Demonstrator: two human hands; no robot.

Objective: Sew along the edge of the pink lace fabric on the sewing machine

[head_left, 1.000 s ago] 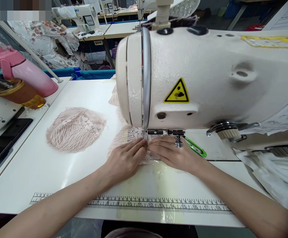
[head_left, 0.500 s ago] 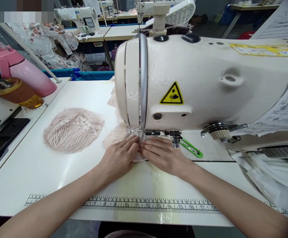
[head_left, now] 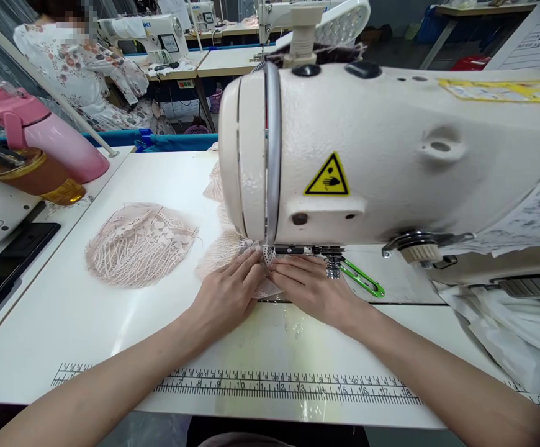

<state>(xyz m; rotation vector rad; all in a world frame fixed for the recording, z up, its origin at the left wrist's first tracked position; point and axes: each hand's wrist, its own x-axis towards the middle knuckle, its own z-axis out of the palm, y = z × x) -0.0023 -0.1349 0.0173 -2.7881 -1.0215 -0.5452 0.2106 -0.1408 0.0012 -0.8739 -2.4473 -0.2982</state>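
A cream sewing machine (head_left: pixel 391 155) fills the upper right. Under its needle area lies a piece of pale pink lace (head_left: pixel 221 251). My left hand (head_left: pixel 228 292) rests flat on the lace, fingers stretched toward the presser foot (head_left: pixel 330 264). My right hand (head_left: pixel 314 288) lies flat beside it, fingertips meeting the left ones on the lace edge. Both hands press the fabric down on the white table (head_left: pixel 112 323). A second lace piece (head_left: pixel 137 245) lies loose to the left, untouched.
Green thread snips (head_left: pixel 363 279) lie right of the presser foot. A pink bottle (head_left: pixel 46 133) and an amber jar (head_left: pixel 32 174) stand at far left. A printed ruler (head_left: pixel 274 385) runs along the front edge. Another person (head_left: pixel 88 68) sits at a machine behind. Papers (head_left: pixel 531 217) hang at right.
Both hands have stayed on the lace at the needle with only small shifts; the lace under them has crept slightly. The view wobbled a little.
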